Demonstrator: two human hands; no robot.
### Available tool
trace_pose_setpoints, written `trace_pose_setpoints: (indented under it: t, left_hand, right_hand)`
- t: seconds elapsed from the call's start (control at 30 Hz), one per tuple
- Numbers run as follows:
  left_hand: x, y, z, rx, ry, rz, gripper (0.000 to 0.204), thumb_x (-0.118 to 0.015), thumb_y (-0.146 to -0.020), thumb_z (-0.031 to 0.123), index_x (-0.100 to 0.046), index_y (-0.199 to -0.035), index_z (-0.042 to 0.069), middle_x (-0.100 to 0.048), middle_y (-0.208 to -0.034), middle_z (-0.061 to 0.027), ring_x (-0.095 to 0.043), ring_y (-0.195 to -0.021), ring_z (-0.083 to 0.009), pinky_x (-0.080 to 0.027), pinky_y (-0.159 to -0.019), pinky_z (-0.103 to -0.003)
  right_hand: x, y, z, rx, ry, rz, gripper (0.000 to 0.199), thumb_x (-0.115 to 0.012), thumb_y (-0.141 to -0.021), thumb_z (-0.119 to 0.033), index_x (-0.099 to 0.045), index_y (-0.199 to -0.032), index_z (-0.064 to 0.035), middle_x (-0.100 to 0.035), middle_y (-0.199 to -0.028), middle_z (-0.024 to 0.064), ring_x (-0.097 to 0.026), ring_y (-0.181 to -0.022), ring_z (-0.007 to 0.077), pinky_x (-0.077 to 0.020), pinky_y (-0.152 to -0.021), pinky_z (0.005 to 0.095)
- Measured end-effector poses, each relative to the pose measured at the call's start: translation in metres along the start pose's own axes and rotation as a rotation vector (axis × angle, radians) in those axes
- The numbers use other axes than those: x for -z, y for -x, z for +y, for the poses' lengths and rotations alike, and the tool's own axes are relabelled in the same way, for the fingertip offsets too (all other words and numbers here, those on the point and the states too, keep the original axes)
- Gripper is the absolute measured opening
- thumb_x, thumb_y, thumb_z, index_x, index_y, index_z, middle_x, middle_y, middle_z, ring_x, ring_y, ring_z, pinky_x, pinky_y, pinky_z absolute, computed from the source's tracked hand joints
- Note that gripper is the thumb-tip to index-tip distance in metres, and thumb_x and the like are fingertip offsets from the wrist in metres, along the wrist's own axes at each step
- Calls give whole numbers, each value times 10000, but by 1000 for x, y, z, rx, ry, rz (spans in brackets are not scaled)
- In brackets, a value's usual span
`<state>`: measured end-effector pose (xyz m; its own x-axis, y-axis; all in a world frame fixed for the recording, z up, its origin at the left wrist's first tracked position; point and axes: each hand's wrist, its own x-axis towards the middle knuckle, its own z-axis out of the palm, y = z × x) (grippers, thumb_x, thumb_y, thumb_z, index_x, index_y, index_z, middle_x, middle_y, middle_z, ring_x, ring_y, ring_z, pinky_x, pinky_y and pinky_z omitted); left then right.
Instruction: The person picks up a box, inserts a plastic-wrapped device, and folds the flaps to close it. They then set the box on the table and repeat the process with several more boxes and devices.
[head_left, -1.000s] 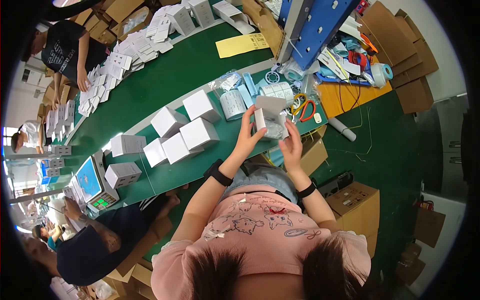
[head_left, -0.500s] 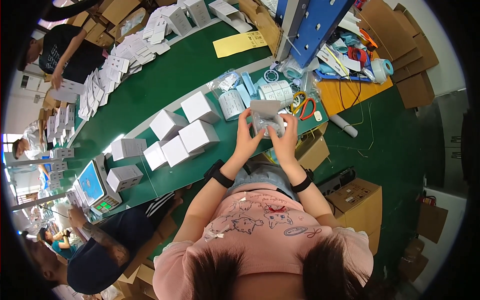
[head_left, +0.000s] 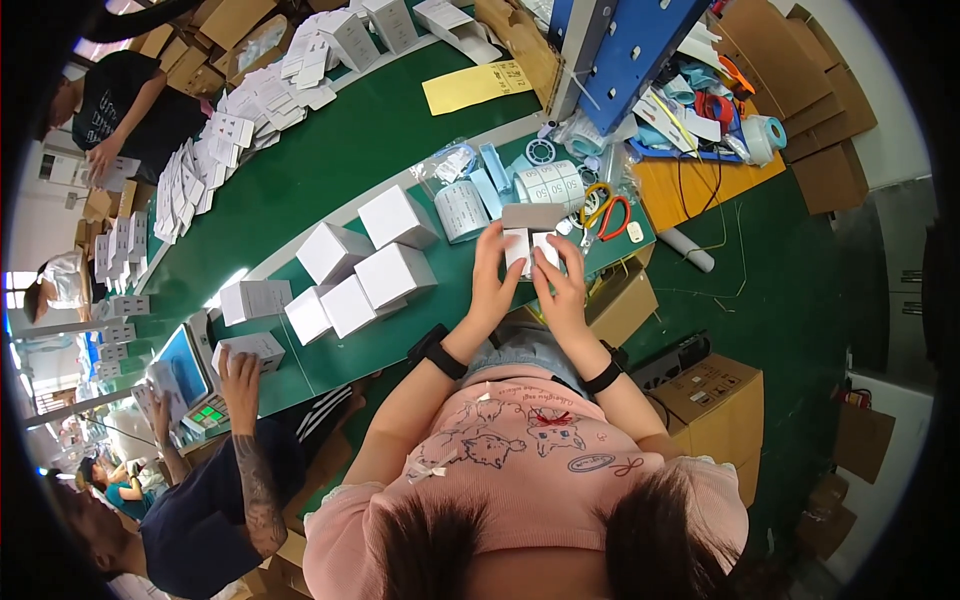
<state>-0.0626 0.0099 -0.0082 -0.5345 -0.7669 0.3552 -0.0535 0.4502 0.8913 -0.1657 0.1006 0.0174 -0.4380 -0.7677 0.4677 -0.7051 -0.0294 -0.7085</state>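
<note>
I hold a small white carton [head_left: 517,248] at the table's near edge, its top lid standing up at the far side. My left hand [head_left: 493,277] grips its left side, thumb on one white side flap. My right hand [head_left: 563,285] is closed round the other side, fingers pressing the second flap. Both flaps lie folded inward over the opening, with a narrow dark gap between them, and they hide what is inside. To the left stand several closed white boxes [head_left: 396,275] in a cluster.
Label rolls [head_left: 462,211], red-handled scissors [head_left: 615,217] and plastic scraps lie just beyond the carton. A blue metal post [head_left: 610,70] rises behind them. At the left, a co-worker's hand [head_left: 238,385] touches a white box beside a scale [head_left: 190,372]. Brown cartons [head_left: 710,405] stand at right.
The carton's side flaps have folded inward, covering the clear plastic-looking contents seen before. At the left, the co-worker has reached forward and put a hand on a white box near the scale.
</note>
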Motion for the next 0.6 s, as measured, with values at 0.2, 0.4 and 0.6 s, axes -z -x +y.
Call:
trace_pose_setpoints:
  t: [0.2,0.4,0.6]
  left_hand:
    - [16,-25,20,-53,321,-64,378,-661,-756,73,-556,-1115,28,-394,-1326,-184,-363,-1252,-361,-334,-1004,-417]
    - [45,-27,23,-286,-51,-390,473,-713,-724,192,-542,-1138,42,-445,-1302,-135,-323,-1289,-346,-333,-1015,-439]
    - [39,-33,36,-378,-395,-466,460,-694,-736,231,-552,-1129,39,-455,-1297,-138,-340,-1271,-354,-359,-991,-469]
  right_hand:
    - [5,-10,-5,-242,-129,-50,304,-619,-775,-57,-577,-1073,-16,-465,-1183,146,-452,-1071,333,-360,-970,408]
    - [6,-7,7,-347,-723,69,345,-642,-745,-90,-575,-1076,-19,-418,-1263,149,-403,-1190,324,-349,-999,387]
    - [43,-22,18,67,-330,-359,372,-655,-734,-81,-592,-1096,-27,-410,-1345,169,-393,-1259,310,-370,-984,362]
